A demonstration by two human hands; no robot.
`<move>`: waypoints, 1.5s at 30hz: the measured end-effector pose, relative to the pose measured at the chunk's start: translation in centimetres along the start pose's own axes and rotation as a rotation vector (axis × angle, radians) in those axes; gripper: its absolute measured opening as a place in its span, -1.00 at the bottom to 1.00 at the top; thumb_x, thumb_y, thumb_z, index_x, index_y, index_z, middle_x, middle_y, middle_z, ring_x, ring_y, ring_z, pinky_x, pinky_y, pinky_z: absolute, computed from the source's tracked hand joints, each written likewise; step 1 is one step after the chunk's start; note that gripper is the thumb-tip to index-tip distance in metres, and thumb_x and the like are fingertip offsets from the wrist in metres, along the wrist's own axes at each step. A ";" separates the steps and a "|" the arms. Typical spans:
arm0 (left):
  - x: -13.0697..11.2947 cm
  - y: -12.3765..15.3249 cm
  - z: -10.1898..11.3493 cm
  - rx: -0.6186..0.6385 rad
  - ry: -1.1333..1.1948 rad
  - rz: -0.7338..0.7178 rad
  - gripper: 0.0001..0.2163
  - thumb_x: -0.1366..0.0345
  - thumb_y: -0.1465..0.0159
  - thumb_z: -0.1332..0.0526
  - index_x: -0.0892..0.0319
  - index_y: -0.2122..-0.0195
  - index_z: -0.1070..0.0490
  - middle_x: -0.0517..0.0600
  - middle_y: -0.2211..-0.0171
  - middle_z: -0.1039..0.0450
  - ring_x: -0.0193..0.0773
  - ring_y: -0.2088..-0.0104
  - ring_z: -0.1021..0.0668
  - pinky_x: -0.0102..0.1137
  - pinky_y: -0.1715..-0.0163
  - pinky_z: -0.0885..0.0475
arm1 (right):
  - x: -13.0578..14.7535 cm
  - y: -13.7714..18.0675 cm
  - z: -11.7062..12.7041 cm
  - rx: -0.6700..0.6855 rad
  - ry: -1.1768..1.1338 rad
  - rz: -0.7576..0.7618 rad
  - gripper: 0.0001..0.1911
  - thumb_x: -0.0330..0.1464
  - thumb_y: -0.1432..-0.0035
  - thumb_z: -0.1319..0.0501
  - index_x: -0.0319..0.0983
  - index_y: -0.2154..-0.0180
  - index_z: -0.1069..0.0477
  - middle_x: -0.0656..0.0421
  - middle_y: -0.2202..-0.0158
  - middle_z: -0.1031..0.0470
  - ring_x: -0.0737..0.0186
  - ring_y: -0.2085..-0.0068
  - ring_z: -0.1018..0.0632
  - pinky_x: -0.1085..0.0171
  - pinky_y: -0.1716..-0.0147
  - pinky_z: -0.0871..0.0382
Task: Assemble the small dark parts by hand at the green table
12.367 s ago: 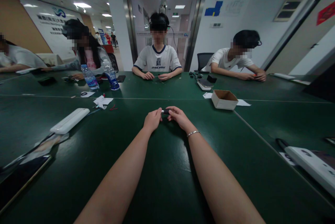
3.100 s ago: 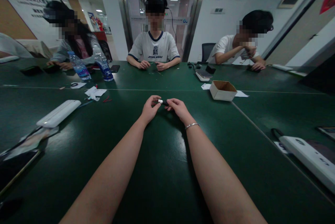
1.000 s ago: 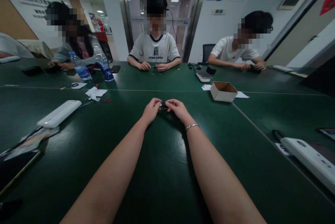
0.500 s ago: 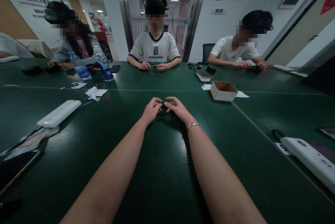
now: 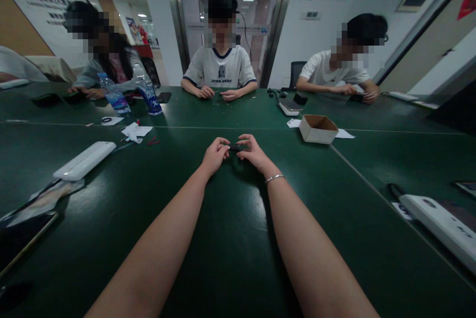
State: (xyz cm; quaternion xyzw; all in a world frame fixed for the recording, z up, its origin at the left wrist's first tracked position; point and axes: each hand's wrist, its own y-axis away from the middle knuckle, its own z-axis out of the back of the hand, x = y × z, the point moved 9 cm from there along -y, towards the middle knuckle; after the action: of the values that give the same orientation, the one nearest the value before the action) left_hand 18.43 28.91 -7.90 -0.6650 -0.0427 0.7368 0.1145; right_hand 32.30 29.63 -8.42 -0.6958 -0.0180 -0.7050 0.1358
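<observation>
My left hand and my right hand meet over the middle of the green table, fingertips pinched together. Between them sits a small black part with a pale metal end; both hands grip it just above the tabletop. A thin silver bracelet circles my right wrist. What the part is cannot be made out, since my fingers cover most of it.
A white power strip lies at left, another at right. An open cardboard box stands right of centre. Two water bottles and paper scraps sit far left. Three people work across the table.
My fingers have closed back onto the small black part after loosening half a second ago. Both hands stay in the same spot. The person at the far right has shifted their hands.
</observation>
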 end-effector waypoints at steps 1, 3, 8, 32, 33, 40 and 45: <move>0.0 0.0 0.0 0.002 0.006 0.001 -0.89 0.37 -0.18 -0.10 0.18 0.26 -0.33 -0.15 0.62 -0.32 -0.41 0.59 -0.36 -0.49 0.52 -0.25 | -0.1 0.0 -0.1 0.005 -0.001 -0.003 -0.38 -0.33 0.22 -0.42 -0.13 0.09 -0.22 0.27 0.29 -0.41 0.41 0.53 -0.42 0.38 0.53 -0.30; 0.0 0.0 -0.1 0.008 0.014 -0.002 -0.89 0.37 -0.18 -0.11 0.18 0.26 -0.33 -0.15 0.61 -0.33 -0.40 0.58 -0.37 -0.49 0.52 -0.26 | -0.4 -0.1 -0.2 0.015 0.027 -0.036 -0.53 -0.24 0.07 -0.36 -0.16 0.12 -0.25 0.26 0.36 -0.41 0.41 0.57 -0.38 0.39 0.57 -0.26; 0.2 -0.1 0.0 -0.002 0.019 0.000 -0.90 0.37 -0.18 -0.10 0.18 0.27 -0.34 -0.15 0.62 -0.32 -0.40 0.58 -0.37 -0.49 0.52 -0.25 | -0.2 -0.2 0.0 0.013 0.032 -0.006 -0.57 -0.28 0.04 -0.34 -0.15 0.13 -0.24 0.25 0.30 -0.43 0.41 0.54 -0.40 0.38 0.55 -0.29; 0.4 -0.3 0.1 -0.007 0.024 0.000 -0.90 0.38 -0.17 -0.09 0.18 0.30 -0.35 -0.14 0.61 -0.33 -0.40 0.60 -0.37 -0.49 0.52 -0.26 | -0.4 -0.1 -0.3 0.043 -0.001 -0.036 -0.44 -0.38 0.08 -0.35 -0.13 0.02 -0.21 0.25 0.27 -0.40 0.37 0.43 -0.49 0.32 0.35 -0.39; 0.4 -0.3 0.1 -0.003 0.019 0.000 -0.90 0.38 -0.18 -0.09 0.18 0.30 -0.35 -0.14 0.61 -0.33 -0.40 0.59 -0.37 -0.48 0.52 -0.26 | -0.5 -0.1 -0.2 0.036 0.003 -0.050 -0.51 -0.32 0.01 -0.33 -0.15 0.04 -0.22 0.26 0.32 -0.39 0.37 0.46 -0.48 0.33 0.38 -0.38; 0.1 -0.1 0.2 -0.011 0.016 0.011 -0.90 0.38 -0.19 -0.08 0.18 0.30 -0.35 -0.13 0.61 -0.33 -0.40 0.59 -0.37 -0.48 0.51 -0.26 | -0.6 -0.2 -0.1 0.028 0.020 -0.034 -0.42 -0.41 0.09 -0.33 -0.14 0.02 -0.18 0.24 0.25 -0.39 0.36 0.42 -0.48 0.31 0.32 -0.38; 0.1 -0.1 0.1 -0.005 0.009 0.010 -0.90 0.39 -0.18 -0.08 0.18 0.30 -0.34 -0.14 0.61 -0.32 -0.40 0.59 -0.37 -0.48 0.51 -0.27 | -1.0 -0.1 -0.2 0.023 0.016 -0.089 -0.65 -0.25 -0.10 -0.21 -0.18 0.08 -0.22 0.27 0.43 -0.39 0.32 0.50 -0.47 0.28 0.39 -0.36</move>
State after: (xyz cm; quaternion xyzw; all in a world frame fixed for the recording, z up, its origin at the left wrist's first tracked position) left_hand 18.33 28.99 -7.93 -0.6688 -0.0407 0.7343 0.1091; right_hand 32.07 29.89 -9.37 -0.6871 -0.0559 -0.7157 0.1122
